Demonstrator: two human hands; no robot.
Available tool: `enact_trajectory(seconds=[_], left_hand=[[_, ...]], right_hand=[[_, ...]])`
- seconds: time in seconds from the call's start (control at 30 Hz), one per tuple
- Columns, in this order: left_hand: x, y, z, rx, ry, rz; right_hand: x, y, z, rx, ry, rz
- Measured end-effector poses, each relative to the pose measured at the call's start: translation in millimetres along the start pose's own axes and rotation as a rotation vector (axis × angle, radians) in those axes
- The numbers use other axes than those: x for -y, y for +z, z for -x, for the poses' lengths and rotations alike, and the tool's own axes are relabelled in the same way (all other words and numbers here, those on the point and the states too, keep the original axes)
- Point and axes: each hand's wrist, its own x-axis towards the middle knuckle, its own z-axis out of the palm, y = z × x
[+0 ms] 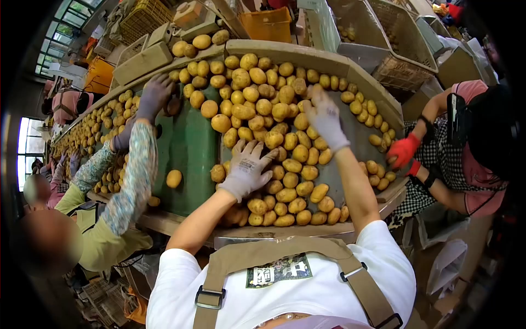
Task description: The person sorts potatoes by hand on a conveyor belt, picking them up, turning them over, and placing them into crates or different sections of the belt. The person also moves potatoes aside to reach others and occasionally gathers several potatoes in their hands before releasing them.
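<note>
Many yellow potatoes (pixel 253 94) are piled on the grey sorting table (pixel 350 143) in front of me. My left hand (pixel 247 169), in a pale grey work glove, lies palm down on the near-left part of the pile, fingers spread and touching potatoes. Farther off and to the right, my right hand (pixel 326 119), gloved alike, reaches over the pile's right side. Its fingers stretch forward beside a darker potato (pixel 298 86); the fingertips are slightly blurred. Neither hand visibly grips a potato. Under the hands some potatoes are hidden.
Left of me a green conveyor belt (pixel 186 148) carries a lone potato (pixel 173 178); a co-worker's grey-gloved hand (pixel 156 96) reaches across it. At right, a person's red glove (pixel 402 152) is near smaller potatoes. A wooden rim (pixel 307 53) borders the table; plastic crates (pixel 408 68) stand behind.
</note>
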Motion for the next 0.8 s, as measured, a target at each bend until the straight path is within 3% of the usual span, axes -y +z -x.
enact_trajectory(seconds=[0.03,0.1,0.17,0.23,0.3,0.33,0.37,0.43,0.47,0.5,0.57,0.63,0.7,0.77,0.8], left_hand=[[3,-8,-6,0.03,0.007,0.032],[15,-24,-16,0.04,-0.012,0.26],[20,-45,-31,0.052,-0.161,0.429],[22,-43,-50,-0.356,0.063,0.187],[18,-32,-74,-0.268,0.044,-0.027],[13,-24,-87,-0.153,0.007,-0.104],[10,-18,-93,-0.034,-0.035,-0.181],[17,-25,-85,0.059,0.0,-0.254],[25,-29,-70,0.058,0.012,-0.229],[32,-32,-57,0.058,0.022,-0.202],[42,-14,-42,-0.07,0.051,-0.215],[31,-9,-45,-0.061,-0.033,-0.219],[36,-12,-37,-0.093,-0.022,-0.168],[49,-19,-22,-0.074,-0.045,-0.158],[52,-21,-9,-0.071,-0.044,-0.137]], right_hand=[[4,14,40,0.157,0.063,0.093],[25,12,119,-0.04,-0.184,0.165],[-6,-27,128,0.263,-0.144,0.112],[-24,-37,123,0.12,0.211,0.301],[-1,-30,111,-0.024,0.074,0.201],[26,-29,102,0.122,-0.129,0.095],[54,-21,102,0.064,-0.378,0.116],[20,4,90,0.235,-0.212,0.215],[5,5,83,0.112,-0.182,0.195],[0,-4,65,0.292,0.084,0.211],[10,8,56,-0.039,0.051,0.361],[59,15,51,0.074,-0.389,0.197],[54,38,46,0.137,-0.43,0.094],[20,33,42,0.188,-0.232,0.373],[-2,17,33,0.23,-0.102,0.352]])
